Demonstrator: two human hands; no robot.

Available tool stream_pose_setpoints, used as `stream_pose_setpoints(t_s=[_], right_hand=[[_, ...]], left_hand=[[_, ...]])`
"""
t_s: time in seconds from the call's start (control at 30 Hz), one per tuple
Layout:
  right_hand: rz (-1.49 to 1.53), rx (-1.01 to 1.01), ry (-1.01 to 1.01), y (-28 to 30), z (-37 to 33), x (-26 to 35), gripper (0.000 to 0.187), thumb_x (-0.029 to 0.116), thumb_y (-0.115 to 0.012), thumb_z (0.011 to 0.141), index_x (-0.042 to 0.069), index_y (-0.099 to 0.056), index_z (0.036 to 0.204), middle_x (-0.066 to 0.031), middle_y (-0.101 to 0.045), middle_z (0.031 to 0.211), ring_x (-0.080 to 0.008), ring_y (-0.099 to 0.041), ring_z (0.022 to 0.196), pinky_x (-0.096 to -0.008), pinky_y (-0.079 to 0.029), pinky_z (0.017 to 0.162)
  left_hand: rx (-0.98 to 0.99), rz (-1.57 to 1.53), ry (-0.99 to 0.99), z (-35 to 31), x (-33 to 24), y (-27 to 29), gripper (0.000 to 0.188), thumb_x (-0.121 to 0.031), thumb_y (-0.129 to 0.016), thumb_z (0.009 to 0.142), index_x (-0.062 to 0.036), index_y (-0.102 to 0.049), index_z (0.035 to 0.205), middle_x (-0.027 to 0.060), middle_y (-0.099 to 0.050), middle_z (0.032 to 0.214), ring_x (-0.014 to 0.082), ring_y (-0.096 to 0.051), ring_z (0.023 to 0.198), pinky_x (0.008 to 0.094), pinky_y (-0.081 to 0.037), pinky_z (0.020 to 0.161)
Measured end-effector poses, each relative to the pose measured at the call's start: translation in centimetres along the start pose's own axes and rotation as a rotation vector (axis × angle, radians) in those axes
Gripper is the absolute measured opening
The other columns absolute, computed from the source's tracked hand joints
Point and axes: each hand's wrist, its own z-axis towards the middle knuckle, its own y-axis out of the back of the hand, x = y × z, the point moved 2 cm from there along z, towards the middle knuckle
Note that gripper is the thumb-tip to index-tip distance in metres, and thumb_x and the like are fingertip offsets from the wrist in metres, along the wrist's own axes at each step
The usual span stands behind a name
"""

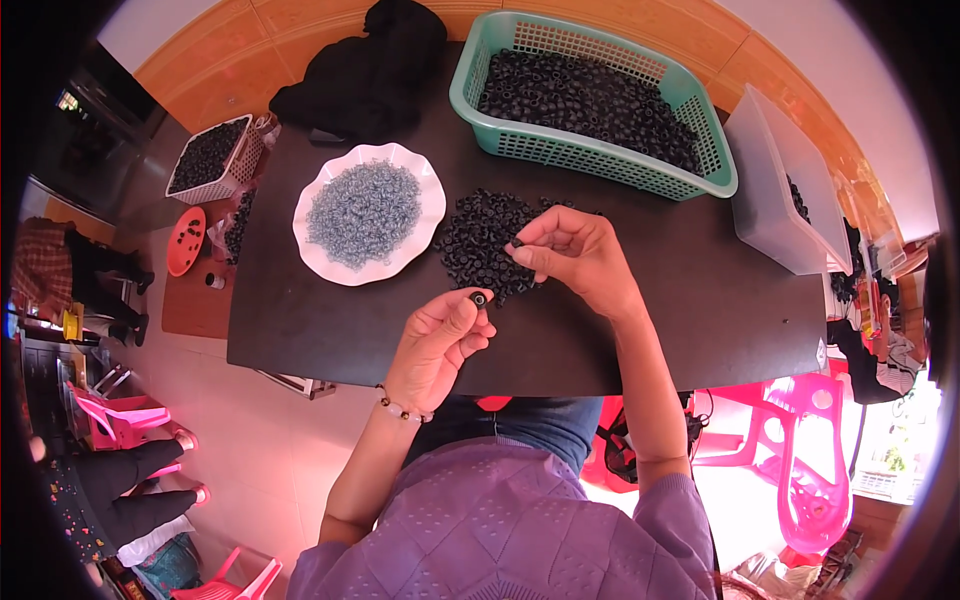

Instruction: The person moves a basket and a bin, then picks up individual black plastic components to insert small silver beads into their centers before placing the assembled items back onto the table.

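Near the table's front edge, my left hand (432, 345) pinches a small round black part (480, 299) between thumb and forefinger. The part has a pale ring at its centre. Farther right and a little higher, my right hand (585, 258) is closed on another small black piece (515, 243), mostly covered by the fingertips. Just beyond both hands lies a loose pile of small black ring-shaped parts (478, 235). To its left, a white scalloped plate (425, 245) holds a heap of small clear bluish pieces (362, 212). The two hands are apart.
A green plastic basket (590, 150) full of black parts stands at the back, beside a translucent bin (775, 190). Black cloth (365, 75) lies at the back left. A white basket (240, 165) and an orange dish (187, 240) sit left of the dark table (330, 340). Pink chairs and people are around.
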Motion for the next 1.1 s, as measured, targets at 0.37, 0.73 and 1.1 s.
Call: stream_pose_setpoints(t_s=[0.37, 0.73, 1.1], right_hand=[[0.158, 0.029, 0.043, -0.6, -2.1, 1.5, 0.017, -0.003, -0.072, 0.078, 0.002, -0.063, 0.092, -0.0023, -0.064, 0.083, -0.0063, -0.058, 0.070, -0.0201, -0.049, 0.061], [0.259, 0.007, 0.038, -1.9, -4.7, 1.7, 0.020, -0.005, -0.073, 0.076, -0.002, -0.066, 0.094, -0.0053, -0.065, 0.086, -0.0083, -0.060, 0.073, -0.0209, -0.050, 0.065], [-0.099, 0.031, 0.198, -1.9, -6.1, 3.2, 0.017, -0.006, -0.076, 0.070, -0.001, -0.069, 0.084, -0.0067, -0.066, 0.086, -0.0104, -0.057, 0.072, -0.0234, -0.046, 0.064]], left_hand=[[0.009, -0.015, 0.010, 0.0, -0.3, -0.5, 0.027, -0.021, -0.062, 0.092, -0.0002, -0.060, 0.110, 0.0032, -0.062, 0.086, 0.0135, -0.062, 0.080, 0.0238, -0.053, 0.073], [0.057, -0.003, 0.015, -0.7, -0.2, -1.2, 0.026, -0.020, -0.063, 0.091, -0.0005, -0.062, 0.109, 0.0033, -0.062, 0.086, 0.0136, -0.061, 0.081, 0.0255, -0.051, 0.074], [0.091, 0.090, -0.014, -1.3, -0.1, -1.7, 0.024, -0.020, -0.065, 0.089, -0.0018, -0.064, 0.105, 0.0061, -0.066, 0.090, 0.0137, -0.062, 0.082, 0.0277, -0.051, 0.073]])
